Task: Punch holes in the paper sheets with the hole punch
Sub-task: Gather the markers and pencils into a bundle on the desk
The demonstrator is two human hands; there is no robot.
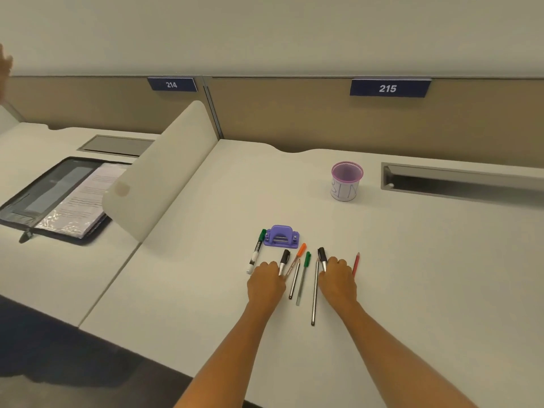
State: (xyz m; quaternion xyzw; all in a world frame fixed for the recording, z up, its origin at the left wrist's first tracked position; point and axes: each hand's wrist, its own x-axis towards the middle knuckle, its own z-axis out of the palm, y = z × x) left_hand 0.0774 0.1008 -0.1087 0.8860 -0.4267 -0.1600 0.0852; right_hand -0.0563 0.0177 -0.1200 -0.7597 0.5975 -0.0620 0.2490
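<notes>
Purple hole punch (281, 237) on the pale worktop (412, 275), small, with a rounded lever arched over a flat base and a metal strip showing under the arch. Sits just beyond both hands, nearer the left hand (266, 282), apart from each. Left hand knuckles up, fingers curled over the lower end of a black-capped pen (284, 261); right hand (338, 279) likewise curled over a second black-capped pen (322, 258); cannot tell whether either grip is truly clamped on its pen. Green-capped white marker (255, 251) just left of the punch. Between the hands: an orange-capped pen (298, 258), a green-capped pen (303, 276) and a long pencil (314, 295). Red pencil (356, 262) just right of the right hand. Purple-rimmed cup (346, 181) farther back. Paper sheets (88, 198) in an open zip folder (35, 207) on the neighbouring desk, behind a divider (164, 169), well apart from the punch. Labels 214 (172, 84) and 215 (388, 88) on the rear partition
</notes>
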